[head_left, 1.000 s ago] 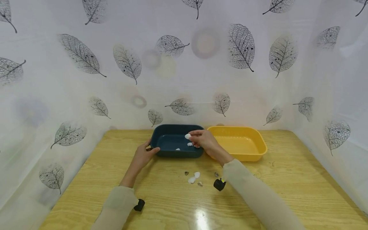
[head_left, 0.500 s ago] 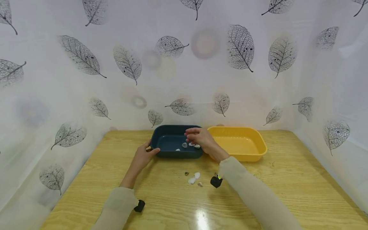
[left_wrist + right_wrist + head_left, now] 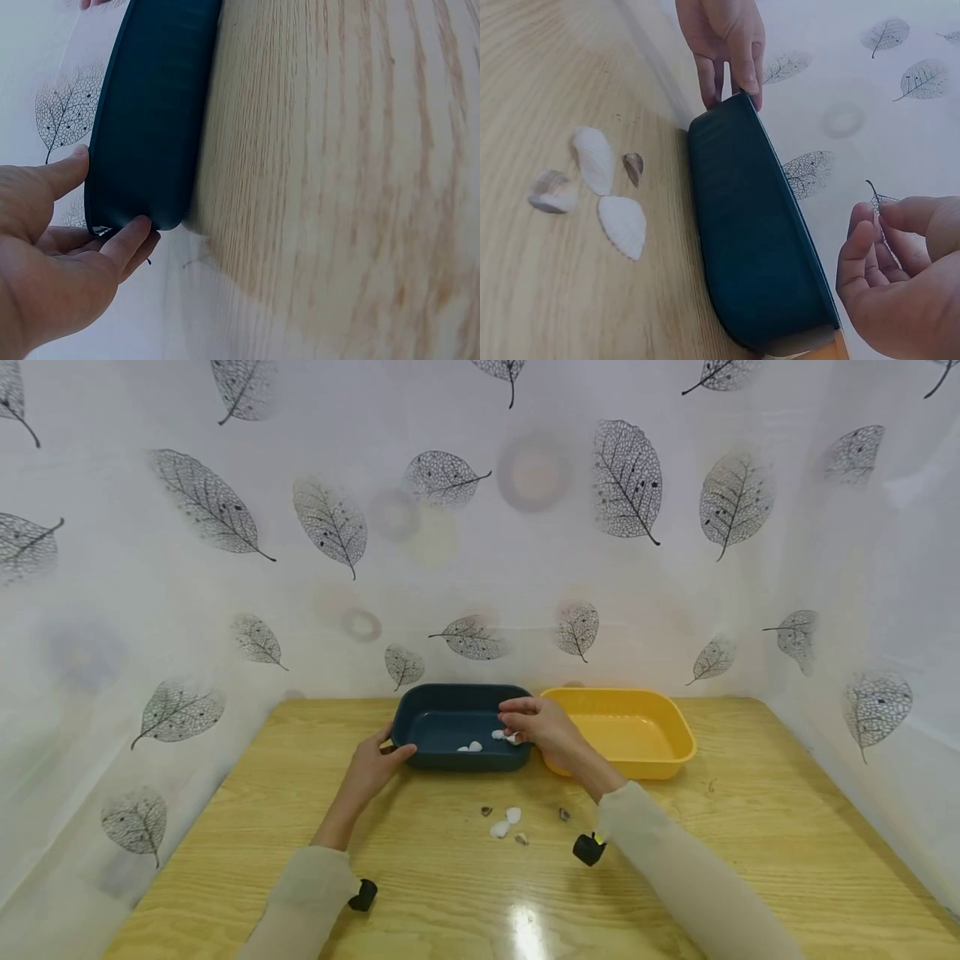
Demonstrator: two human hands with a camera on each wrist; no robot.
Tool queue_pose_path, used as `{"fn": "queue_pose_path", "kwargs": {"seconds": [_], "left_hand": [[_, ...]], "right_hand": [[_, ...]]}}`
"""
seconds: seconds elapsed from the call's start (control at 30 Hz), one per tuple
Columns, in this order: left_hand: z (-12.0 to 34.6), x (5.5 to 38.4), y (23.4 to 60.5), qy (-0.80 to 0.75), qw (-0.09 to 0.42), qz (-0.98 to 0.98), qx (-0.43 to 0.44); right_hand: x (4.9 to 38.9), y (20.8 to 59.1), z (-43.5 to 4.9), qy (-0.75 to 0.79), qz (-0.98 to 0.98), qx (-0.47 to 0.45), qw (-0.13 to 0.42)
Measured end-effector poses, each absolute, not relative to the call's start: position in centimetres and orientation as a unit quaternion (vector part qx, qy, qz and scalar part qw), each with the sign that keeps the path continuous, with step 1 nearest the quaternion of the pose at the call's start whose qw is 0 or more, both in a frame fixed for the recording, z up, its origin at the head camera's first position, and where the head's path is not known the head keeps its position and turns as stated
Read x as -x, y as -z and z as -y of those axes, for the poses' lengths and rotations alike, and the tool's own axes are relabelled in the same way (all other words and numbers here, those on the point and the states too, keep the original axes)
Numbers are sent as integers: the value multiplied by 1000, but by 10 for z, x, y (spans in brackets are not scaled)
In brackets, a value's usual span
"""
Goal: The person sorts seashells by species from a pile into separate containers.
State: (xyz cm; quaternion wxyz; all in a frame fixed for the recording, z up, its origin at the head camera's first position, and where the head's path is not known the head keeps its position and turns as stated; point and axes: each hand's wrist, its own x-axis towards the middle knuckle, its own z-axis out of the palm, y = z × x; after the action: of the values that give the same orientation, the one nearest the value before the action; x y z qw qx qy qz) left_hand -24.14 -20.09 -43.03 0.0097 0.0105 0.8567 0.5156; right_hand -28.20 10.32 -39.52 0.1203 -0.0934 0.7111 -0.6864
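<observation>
My left hand (image 3: 372, 762) grips the left end of a dark blue plastic tray (image 3: 457, 761), thumb on the rim and fingers against the outer wall in the left wrist view. Over the tray's right end is my right hand (image 3: 551, 728); its fingers are loosely bent, with nothing seen between them in the right wrist view. White seashells (image 3: 476, 747) lie on the tray floor, some partly behind the right hand. On the table before the tray are more shells: white ones (image 3: 622, 226), a small dark one (image 3: 633, 168) and a greyish one (image 3: 553, 192).
A yellow tray (image 3: 660, 770) stands right beside the blue one. Another small dark shell (image 3: 564, 814) lies on the wooden table (image 3: 450, 885) near the right sleeve. Black wrist cameras (image 3: 588, 849) hang under both forearms. A leaf-print curtain (image 3: 480, 568) encloses the table.
The right hand let go of a white shell, which now lies on the blue tray's floor. That hand then shifted slightly to the right. The left hand kept its hold.
</observation>
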Motion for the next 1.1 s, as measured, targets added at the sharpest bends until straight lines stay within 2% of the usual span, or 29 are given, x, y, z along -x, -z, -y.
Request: {"fn": "queue_pose_path", "kwargs": {"seconds": [1.1], "left_hand": [[201, 240, 430, -507, 10, -862, -9]], "right_hand": [[225, 424, -147, 622, -745, 174, 167]]}}
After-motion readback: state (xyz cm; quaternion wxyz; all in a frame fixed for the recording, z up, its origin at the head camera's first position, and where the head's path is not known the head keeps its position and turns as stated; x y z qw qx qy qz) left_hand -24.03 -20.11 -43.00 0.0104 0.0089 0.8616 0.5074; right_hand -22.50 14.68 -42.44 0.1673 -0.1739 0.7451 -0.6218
